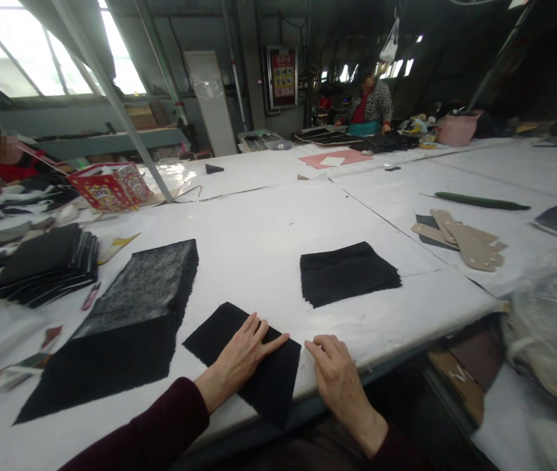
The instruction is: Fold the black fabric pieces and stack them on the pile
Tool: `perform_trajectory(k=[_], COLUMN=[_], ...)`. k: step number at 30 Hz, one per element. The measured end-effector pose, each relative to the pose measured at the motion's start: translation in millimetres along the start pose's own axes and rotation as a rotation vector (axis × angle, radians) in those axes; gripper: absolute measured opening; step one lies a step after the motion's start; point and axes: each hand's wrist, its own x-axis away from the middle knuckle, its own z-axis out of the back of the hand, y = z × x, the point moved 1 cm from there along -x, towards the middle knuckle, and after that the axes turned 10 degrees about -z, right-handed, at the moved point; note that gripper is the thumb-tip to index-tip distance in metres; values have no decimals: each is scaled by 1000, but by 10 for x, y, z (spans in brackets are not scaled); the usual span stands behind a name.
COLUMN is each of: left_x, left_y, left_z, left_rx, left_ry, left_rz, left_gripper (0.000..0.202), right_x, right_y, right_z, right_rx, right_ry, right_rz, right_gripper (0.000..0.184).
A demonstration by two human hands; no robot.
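A black fabric piece (219, 333) lies at the near edge of the white table (258, 242). My left hand (243, 356) rests flat on it, fingers stretched out. My right hand (336, 373) sits just right of the piece at its edge, fingers curled down onto the table, nothing visibly in them. To the left stands a tall stack of black cut fabric (131, 320). A thinner pile of black pieces (347, 273) lies beyond my hands, to the right.
More black stacks (50, 265) and a red box (110, 186) sit at the left near a person. Tan pattern pieces (465, 242) and a dark green strip (479, 201) lie on the right. Another person stands far back. A plastic bag (553, 327) is at right.
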Motion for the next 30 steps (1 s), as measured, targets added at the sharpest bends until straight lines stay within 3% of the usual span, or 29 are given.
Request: perform_trajectory(k=[3,6,12,16,19,21,25,28,30], left_x=[3,59,323,395,315,241,169,170,128], left_y=[11,-31,-429,-744,-849,-854,-781,-715,-676], left_z=[3,-2,-37,-16,22,36,61,121,173], left_rx=[10,64,155,199,291,356,464,652,798], left_ry=[-3,-1,-57,-65,-35,-43,-16,37,41], left_rz=[8,24,158,272,332,351,289,275,307], left_gripper=[80,78,72,45,23,14,12,17,13], right_x=[-121,-171,-97,-144,-285,-391,-459,-370,-346], right_y=[-172,-285,-208,-190,-249,-304,-333,-179,12], right_z=[-92,-180,-176,-152,-151,-179,-378,-506,-436], right_rx=[62,144,187,143,66,8,-92,-140,-201], right_ry=[-46,-74,-71,-92,-121,-133,-179,-203,-238], right_rz=[8,23,45,0,-73,-97,-81,-127,-207], right_gripper=[41,34,33,26,18,23,61,76,74])
